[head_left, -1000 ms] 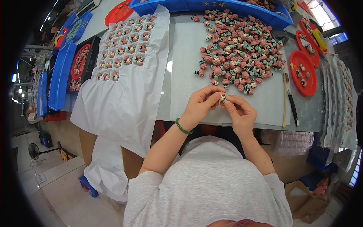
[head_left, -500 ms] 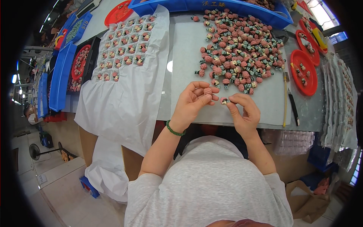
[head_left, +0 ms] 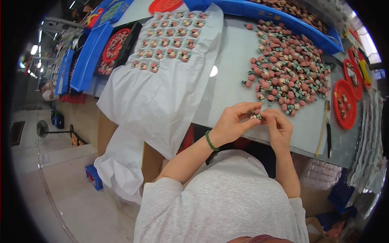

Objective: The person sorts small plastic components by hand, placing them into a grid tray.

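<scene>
My left hand [head_left: 235, 122], wearing a green bead bracelet [head_left: 210, 141] at the wrist, pinches a small figurine [head_left: 255, 116] with a pink bumpy top and a pale, dark-marked lower part. From the other side, the fingertips of my right hand [head_left: 279, 128] close on the same figurine. Fingers hide part of it, so I cannot tell whether its parts are joined. Just beyond my hands spreads a large pile of similar pink, cream and grey-green figurines [head_left: 288, 67] on a pale sheet [head_left: 231, 56].
Left of the pile, figurines sit in rows in a pocketed tray over crumpled white sheeting [head_left: 158, 97]. Blue bins [head_left: 91, 56] stand at the far left; a long blue bin [head_left: 239, 9] lies behind. A red plate [head_left: 338, 95], a yellow stick [head_left: 323, 129] and a black tool [head_left: 329, 139] are rightward.
My hands have come together: the pink piece in my left and the small figure in my right now meet. The whole view has swung, shifting the table rightward.
</scene>
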Demonstrator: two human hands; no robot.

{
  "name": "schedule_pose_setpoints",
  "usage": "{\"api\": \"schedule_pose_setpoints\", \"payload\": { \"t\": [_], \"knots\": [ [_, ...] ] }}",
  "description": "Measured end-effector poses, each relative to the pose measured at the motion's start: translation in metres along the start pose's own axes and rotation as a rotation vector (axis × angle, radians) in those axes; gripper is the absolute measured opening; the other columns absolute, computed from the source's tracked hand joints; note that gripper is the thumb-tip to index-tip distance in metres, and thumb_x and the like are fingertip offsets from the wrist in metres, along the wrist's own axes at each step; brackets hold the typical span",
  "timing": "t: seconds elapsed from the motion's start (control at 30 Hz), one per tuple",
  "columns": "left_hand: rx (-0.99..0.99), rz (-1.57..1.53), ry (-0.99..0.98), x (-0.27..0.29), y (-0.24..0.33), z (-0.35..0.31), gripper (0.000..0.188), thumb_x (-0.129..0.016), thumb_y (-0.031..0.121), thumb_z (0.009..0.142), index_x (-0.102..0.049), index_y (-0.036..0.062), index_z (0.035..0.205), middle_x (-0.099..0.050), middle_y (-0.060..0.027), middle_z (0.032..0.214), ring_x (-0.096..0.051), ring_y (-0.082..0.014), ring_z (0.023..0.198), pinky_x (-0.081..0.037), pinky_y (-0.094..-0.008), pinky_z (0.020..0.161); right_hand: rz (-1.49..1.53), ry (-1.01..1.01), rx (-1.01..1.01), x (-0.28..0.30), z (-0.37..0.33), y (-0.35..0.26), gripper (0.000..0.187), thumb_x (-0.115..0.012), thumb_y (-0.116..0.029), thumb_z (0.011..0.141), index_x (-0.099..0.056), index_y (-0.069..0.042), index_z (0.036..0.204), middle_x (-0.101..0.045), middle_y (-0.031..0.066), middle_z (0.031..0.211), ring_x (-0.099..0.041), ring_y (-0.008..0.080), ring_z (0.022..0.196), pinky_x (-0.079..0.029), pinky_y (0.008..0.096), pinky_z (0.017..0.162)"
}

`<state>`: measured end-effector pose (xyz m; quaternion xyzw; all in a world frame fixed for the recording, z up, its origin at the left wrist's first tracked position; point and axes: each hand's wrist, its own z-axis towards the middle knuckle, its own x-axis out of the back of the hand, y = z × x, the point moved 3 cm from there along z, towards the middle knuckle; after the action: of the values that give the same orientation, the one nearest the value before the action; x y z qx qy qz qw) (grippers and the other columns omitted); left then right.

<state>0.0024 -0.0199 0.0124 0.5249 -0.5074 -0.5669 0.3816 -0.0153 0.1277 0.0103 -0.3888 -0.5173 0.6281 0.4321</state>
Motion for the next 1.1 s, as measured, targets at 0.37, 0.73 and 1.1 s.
{"api": "schedule_pose_setpoints", "payload": {
  "t": [0.37,0.73,1.1],
  "knots": [
    [-0.244,1.009,0.886,0.185,0.059,-0.001,0.037,-0.061,0.006,0.074,-0.054,-0.0036,0.109,-0.06,-0.0148,0.084,-0.058,-0.0232,0.073,-0.047,-0.0307,0.07,-0.183,0.043,-0.058,0.001,-0.01,0.016,0.019,-0.051,-0.013,0.088,-0.059,0.005,0.088,-0.056,0.0072,0.087,-0.052,0.0108,0.072,-0.042,0.021,0.064],
    [0.193,1.738,0.693,0.177,0.029,0.011,0.072,-0.031,0.049,0.089,-0.024,-0.0108,0.129,-0.024,-0.0247,0.137,-0.013,-0.0384,0.13,-0.011,-0.0581,0.1,-0.271,0.014,-0.033,0.0,-0.002,0.01,0.011,-0.057,-0.007,0.083,-0.061,0.003,0.085,-0.058,0.0074,0.084,-0.052,0.0102,0.071,-0.042,0.0206,0.061],
    [-0.366,1.379,0.646,0.108,0.059,0.012,0.044,-0.048,0.028,0.087,-0.044,-0.0025,0.12,-0.036,-0.0225,0.13,-0.027,-0.0363,0.124,-0.019,-0.0496,0.1,-1.019,-0.095,0.55,-0.04,0.082,-0.004,0.031,-0.059,0.006,0.068,-0.059,-0.002,0.098,-0.058,0.0097,0.088,-0.054,0.0215,0.083,-0.045,0.0299,0.067]
  ]
}}
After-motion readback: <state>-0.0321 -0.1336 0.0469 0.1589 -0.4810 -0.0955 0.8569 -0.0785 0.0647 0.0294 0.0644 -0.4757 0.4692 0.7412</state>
